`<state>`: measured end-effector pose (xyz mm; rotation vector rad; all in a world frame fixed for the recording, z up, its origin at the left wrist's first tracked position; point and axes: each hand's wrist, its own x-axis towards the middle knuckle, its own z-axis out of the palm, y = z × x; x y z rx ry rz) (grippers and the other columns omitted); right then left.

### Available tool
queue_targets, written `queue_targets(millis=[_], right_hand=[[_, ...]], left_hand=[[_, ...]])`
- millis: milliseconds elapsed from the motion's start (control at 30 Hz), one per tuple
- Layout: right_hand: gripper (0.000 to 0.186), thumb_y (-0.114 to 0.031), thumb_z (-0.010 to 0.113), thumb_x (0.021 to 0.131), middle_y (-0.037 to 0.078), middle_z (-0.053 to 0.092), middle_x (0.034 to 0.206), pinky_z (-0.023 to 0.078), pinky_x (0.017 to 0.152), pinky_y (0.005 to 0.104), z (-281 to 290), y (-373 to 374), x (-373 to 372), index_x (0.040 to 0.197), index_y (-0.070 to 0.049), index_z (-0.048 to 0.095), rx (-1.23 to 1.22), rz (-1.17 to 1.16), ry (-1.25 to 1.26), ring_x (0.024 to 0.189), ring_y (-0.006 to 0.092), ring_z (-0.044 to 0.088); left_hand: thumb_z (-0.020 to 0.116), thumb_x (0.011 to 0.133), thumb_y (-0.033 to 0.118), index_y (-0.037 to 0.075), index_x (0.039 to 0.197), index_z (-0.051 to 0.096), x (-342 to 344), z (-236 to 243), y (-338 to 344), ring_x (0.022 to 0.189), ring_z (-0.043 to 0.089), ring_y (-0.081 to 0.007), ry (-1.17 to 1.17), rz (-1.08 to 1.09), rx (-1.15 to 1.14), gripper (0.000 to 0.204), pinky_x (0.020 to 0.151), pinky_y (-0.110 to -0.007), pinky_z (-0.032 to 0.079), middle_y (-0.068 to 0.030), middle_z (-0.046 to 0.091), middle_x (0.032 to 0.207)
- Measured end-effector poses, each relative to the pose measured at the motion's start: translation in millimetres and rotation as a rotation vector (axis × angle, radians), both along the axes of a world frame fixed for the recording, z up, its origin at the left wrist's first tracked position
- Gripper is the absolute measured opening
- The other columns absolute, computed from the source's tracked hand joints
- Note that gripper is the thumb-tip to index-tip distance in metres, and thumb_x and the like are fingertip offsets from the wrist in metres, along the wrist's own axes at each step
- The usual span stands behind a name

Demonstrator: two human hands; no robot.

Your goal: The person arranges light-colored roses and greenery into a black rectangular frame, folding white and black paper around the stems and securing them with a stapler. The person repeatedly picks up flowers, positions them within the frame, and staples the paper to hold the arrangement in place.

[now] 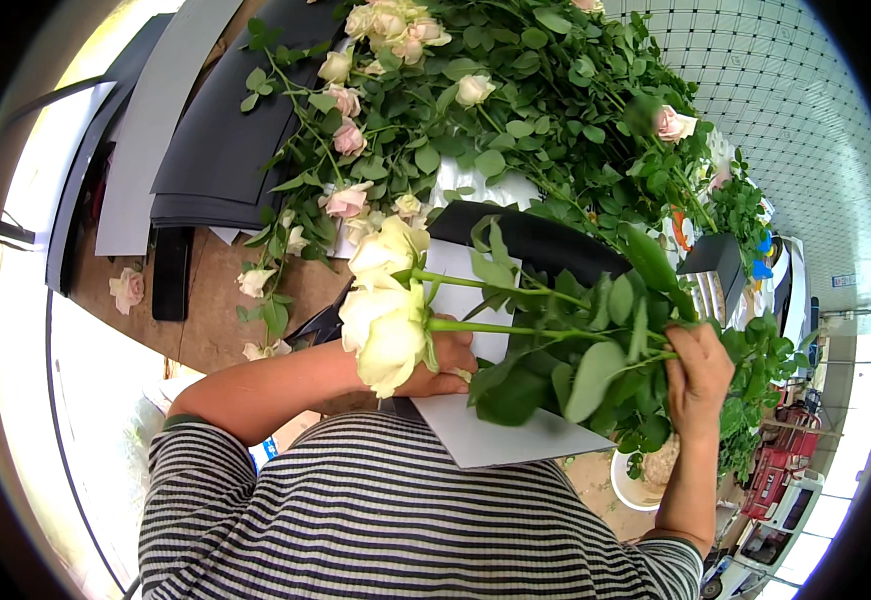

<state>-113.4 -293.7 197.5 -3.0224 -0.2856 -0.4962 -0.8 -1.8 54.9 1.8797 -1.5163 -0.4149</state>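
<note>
The worktop [218,290] is carrying a heap of leafy roses [566,125]; nearer the person, two cream roses [386,335] are stretching over a grey sheet [506,435]. The right hand [699,375] is gripping their stems with its fingers; the left hand [443,368] is showing behind the blooms, its grip unclear.

The held roses [388,335] ran crosswise before me, the rose heap [556,110] beyond.
Blooms to the left, partly covering my left hand [446,368]; stems ran right, into my right hand [701,375]. A card sheet [501,432] lay below their leaves, close in front of me. Left on the table [216,290]: a stack of sheets [231,130], a phone [171,275] just beside its near edge, a loose rose head [127,290] left of the phone. The heap spread right of the stack, some stems over it. A bowl [620,486] sat lower down, partly behind my right forearm; farther right, a vehicle [781,520].
</note>
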Motion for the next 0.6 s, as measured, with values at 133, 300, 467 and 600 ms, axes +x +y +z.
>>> queue_targets(millis=[133,300,467,600], right_hand=[[0.024,-0.006,0.068,0.070,0.006,0.048,0.074,0.039,0.058,0.0345,-56,-29,-12,0.092,-0.011,0.065,-0.187,-0.027,0.015,0.066,0.0246,0.051],[0.035,-0.002,0.065,0.072,0.009,0.050,0.085,0.040,0.068,0.0369,-71,-51,-13,0.105,-0.011,0.061,-0.267,-0.052,0.325,0.081,0.0276,0.051],[0.038,-0.010,0.072,0.071,0.008,0.060,0.096,0.047,0.074,0.0387,3,-15,33,0.108,-0.008,0.062,-0.283,-0.052,0.560,0.087,0.0275,0.058],[0.030,-0.008,0.069,0.075,0.011,0.061,0.093,0.049,0.068,0.0387,-27,48,79,0.103,-0.001,0.059,0.305,0.434,0.426,0.080,0.0308,0.059]], left_hand=[[0.068,0.081,0.026,0.009,0.099,0.067,-5,-4,2,0.083,0.059,-0.0269,0.185,0.035,-0.054,0.025,0.075,-0.037,0.047,-0.0054,0.060,0.090],[0.071,0.079,0.024,0.010,0.096,0.066,-1,7,3,0.077,0.060,-0.0290,0.267,0.028,0.010,0.022,0.069,-0.039,0.047,-0.0055,0.062,0.084],[0.066,0.081,0.024,0.011,0.094,0.067,-5,7,18,0.078,0.063,-0.0280,0.214,0.103,-0.024,0.018,0.069,-0.041,0.050,-0.0074,0.064,0.081],[0.069,0.082,0.027,0.014,0.099,0.068,-3,8,22,0.066,0.061,-0.0263,0.290,0.103,0.058,0.022,0.057,-0.036,0.048,-0.0036,0.065,0.079]])
